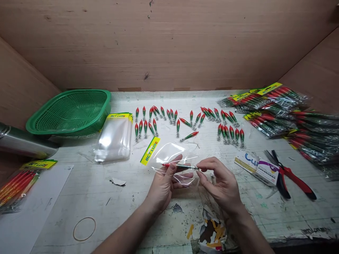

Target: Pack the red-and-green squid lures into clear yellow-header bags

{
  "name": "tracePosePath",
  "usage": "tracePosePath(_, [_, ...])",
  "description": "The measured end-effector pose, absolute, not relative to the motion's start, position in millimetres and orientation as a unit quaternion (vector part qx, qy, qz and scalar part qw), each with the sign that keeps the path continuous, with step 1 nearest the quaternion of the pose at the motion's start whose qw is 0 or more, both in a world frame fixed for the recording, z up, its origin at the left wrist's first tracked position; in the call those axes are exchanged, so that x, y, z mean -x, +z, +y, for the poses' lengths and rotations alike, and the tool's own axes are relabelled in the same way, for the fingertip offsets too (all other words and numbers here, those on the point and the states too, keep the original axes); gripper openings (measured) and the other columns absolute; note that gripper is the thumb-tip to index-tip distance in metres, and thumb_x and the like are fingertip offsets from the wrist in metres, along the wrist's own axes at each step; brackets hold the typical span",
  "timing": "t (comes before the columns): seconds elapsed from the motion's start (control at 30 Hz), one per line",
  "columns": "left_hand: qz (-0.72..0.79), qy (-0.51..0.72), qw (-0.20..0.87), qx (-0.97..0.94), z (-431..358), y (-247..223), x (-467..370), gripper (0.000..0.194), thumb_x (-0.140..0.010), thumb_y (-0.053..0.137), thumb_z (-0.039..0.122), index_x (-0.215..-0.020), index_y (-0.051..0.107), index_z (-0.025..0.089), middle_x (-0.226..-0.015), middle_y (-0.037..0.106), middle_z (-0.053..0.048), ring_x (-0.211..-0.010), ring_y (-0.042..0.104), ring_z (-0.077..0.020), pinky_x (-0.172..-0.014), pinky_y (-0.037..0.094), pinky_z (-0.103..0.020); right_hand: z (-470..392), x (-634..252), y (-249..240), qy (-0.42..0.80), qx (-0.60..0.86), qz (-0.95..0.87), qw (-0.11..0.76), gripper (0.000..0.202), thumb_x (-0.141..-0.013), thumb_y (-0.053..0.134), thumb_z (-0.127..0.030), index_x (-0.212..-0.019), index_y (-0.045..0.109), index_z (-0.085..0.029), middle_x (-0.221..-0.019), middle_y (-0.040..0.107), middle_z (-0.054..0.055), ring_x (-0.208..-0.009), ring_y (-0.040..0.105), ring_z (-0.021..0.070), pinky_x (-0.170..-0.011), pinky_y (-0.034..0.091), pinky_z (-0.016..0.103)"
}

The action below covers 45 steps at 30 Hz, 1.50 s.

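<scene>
My left hand [165, 183] holds a clear plastic bag [169, 151] with a yellow and green "BCT LURE" header. Its thumb lies over a red and green fishing lure [182, 166], which points left at the bag's mouth; whether the lure is inside the bag or on top of it I cannot tell. With thumb and forefinger, my right hand [218, 181] pinches the hook end of that lure. Beyond the hands, several similar loose lures [189, 136] lie in groups on the table.
A green basket [69, 132] and a stack of bags [113, 141] stand at left, near a metal cylinder [31, 141]. Packed lures [275, 123] are heaped at right. Red-handled pliers [293, 178] lie beside a small box [256, 169]. A rubber band [74, 231] lies front left.
</scene>
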<state>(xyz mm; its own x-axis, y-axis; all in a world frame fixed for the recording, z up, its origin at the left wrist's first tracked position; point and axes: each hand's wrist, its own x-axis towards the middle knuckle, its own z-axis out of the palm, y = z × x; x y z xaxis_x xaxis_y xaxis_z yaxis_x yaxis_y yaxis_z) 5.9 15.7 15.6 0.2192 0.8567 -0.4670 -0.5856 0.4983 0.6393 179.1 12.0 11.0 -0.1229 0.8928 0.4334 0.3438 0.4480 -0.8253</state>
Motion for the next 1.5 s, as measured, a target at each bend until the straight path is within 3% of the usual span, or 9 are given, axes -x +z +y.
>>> tracePosePath(0.17, [0.413, 0.463, 0.761, -0.19, 15.4, 11.3, -5.8, 0.062, -0.064, 0.078, 0.048, -0.116, 0.065, 0.015, -0.1, 0.071, -0.014, -0.075, 0.07, -0.0237, -0.062, 0.056, -0.031, 8.8, -164.3, 13.8, 0.21, 0.432, -0.729, 0.488, 0.025, -0.085, 0.059, -0.009, -0.105, 0.063, -0.024, -0.092, 0.062, 0.005, -0.089, 0.056, 0.0198, -0.073, 0.046, 0.034])
tracePosePath(0.3, [0.389, 0.485, 0.758, -0.197, 15.0, 11.4, -6.5, 0.045, -0.066, 0.08, 0.037, -0.104, 0.07, 0.015, -0.107, 0.07, -0.012, -0.088, 0.067, -0.0203, -0.072, 0.053, -0.025, 4.0, -152.5, 15.1, 0.198, 0.44, -0.731, 0.483, 0.023, -0.085, 0.062, -0.012, -0.103, 0.064, -0.026, -0.089, 0.064, 0.004, -0.086, 0.055, 0.021, -0.072, 0.043, 0.037])
tracePosePath(0.5, [0.308, 0.511, 0.792, -0.13, 16.8, 18.2, 0.0, 0.067, -0.081, 0.062, 0.051, -0.138, 0.043, 0.023, -0.11, 0.069, -0.015, -0.09, 0.068, -0.0223, -0.076, 0.053, -0.033, 2.8, -148.4, 17.5, 0.113, 0.445, -0.76, 0.46, 0.026, -0.082, 0.063, -0.009, -0.101, 0.063, -0.026, -0.088, 0.066, 0.002, -0.083, 0.053, 0.0209, -0.072, 0.037, 0.038])
tracePosePath(0.83, [0.324, 0.512, 0.79, -0.097, 19.1, 18.0, -0.1, 0.036, -0.085, 0.061, 0.038, -0.114, 0.064, 0.017, -0.107, 0.07, -0.013, -0.096, 0.067, -0.0226, -0.085, 0.053, -0.034, -2.6, -168.4, 34.7, 0.035, 0.399, -0.819, 0.411, 0.034, -0.083, 0.057, -0.01, -0.113, 0.06, -0.026, -0.102, 0.067, 0.003, -0.09, 0.057, 0.0218, -0.078, 0.042, 0.041])
tracePosePath(0.93, [0.337, 0.508, 0.788, -0.086, 19.7, 20.4, -1.2, 0.036, -0.085, 0.06, 0.037, -0.115, 0.063, 0.017, -0.108, 0.07, -0.013, -0.1, 0.066, -0.0258, -0.088, 0.053, -0.04, 22.8, -221.5, 32.6, -0.017, 0.569, -0.715, 0.407, 0.013, -0.086, 0.055, -0.02, -0.093, 0.065, -0.022, -0.086, 0.065, 0.006, -0.085, 0.057, 0.0222, -0.074, 0.046, 0.038])
tracePosePath(1.0, [0.345, 0.505, 0.787, -0.084, 19.6, 21.3, -2.2, 0.036, -0.086, 0.059, 0.037, -0.116, 0.063, 0.016, -0.108, 0.069, -0.014, -0.101, 0.066, -0.0266, -0.089, 0.053, -0.041, 45.4, -264.7, 24.7, -0.051, 0.765, -0.597, 0.236, 0.012, -0.081, 0.058, -0.03, -0.079, 0.067, -0.02, -0.085, 0.063, 0.008, -0.088, 0.055, 0.0257, -0.077, 0.045, 0.038])
tracePosePath(1.13, [0.347, 0.497, 0.791, -0.079, 18.3, 20.4, -3.4, 0.038, -0.087, 0.057, 0.037, -0.117, 0.062, 0.015, -0.11, 0.069, -0.016, -0.102, 0.065, -0.027, -0.089, 0.053, -0.04, 78.8, -322.7, 4.1, -0.035, 0.845, -0.512, 0.149, 0.021, -0.076, 0.058, -0.028, -0.059, 0.063, -0.017, -0.074, 0.061, 0.013, -0.078, 0.056, 0.0271, -0.068, 0.042, 0.035])
tracePosePath(1.33, [0.349, 0.486, 0.797, -0.074, 17.1, 20.5, -2.5, 0.036, -0.091, 0.05, 0.035, -0.118, 0.061, 0.013, -0.109, 0.068, -0.018, -0.1, 0.066, -0.0267, -0.086, 0.055, -0.039, 89.7, -318.8, -5.2, 0.012, 0.867, -0.486, 0.113, 0.031, -0.082, 0.052, -0.039, -0.063, 0.065, -0.017, -0.075, 0.065, 0.012, -0.074, 0.06, 0.0254, -0.062, 0.039, 0.031])
tracePosePath(1.5, [0.359, 0.482, 0.796, -0.073, 17.7, 23.4, -3.5, 0.036, -0.093, 0.047, 0.034, -0.119, 0.06, 0.012, -0.11, 0.068, -0.018, -0.101, 0.066, -0.0266, -0.086, 0.055, -0.038, 97.4, -316.3, -0.8, 0.031, 0.881, -0.46, 0.107, 0.02, -0.077, 0.055, -0.03, -0.069, 0.067, -0.017, -0.078, 0.066, 0.014, -0.08, 0.062, 0.0277, -0.064, 0.04, 0.031])
